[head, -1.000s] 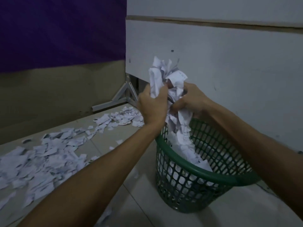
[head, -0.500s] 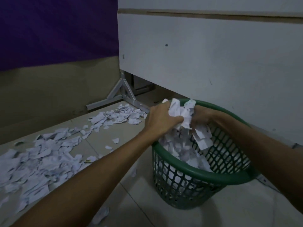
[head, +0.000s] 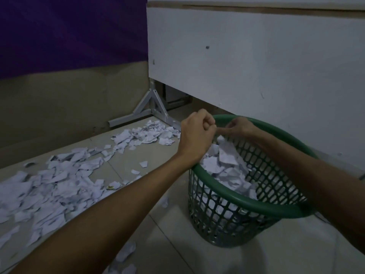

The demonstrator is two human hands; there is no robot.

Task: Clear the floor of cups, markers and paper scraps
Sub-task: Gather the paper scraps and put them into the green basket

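A green mesh basket (head: 245, 199) stands on the floor at centre right, partly filled with white paper scraps (head: 223, 165). Both of my hands hover over its far rim. My left hand (head: 196, 133) is curled into a fist with no paper visible in it. My right hand (head: 240, 126) reaches left, its fingers meeting the left fist; its fingertips are hidden behind that fist. A wide spread of torn paper scraps (head: 51, 186) lies on the tiled floor to the left, with another heap (head: 146, 133) near the wall.
A white desk panel (head: 256, 66) rises right behind the basket, standing on a white metal foot (head: 152, 107). A beige and purple wall closes the left side. A few stray scraps (head: 126, 254) lie on the tiles close to me.
The bundle of paper that both hands held above the basket has gone down into it. The hands have let go and now meet over the rim without it.
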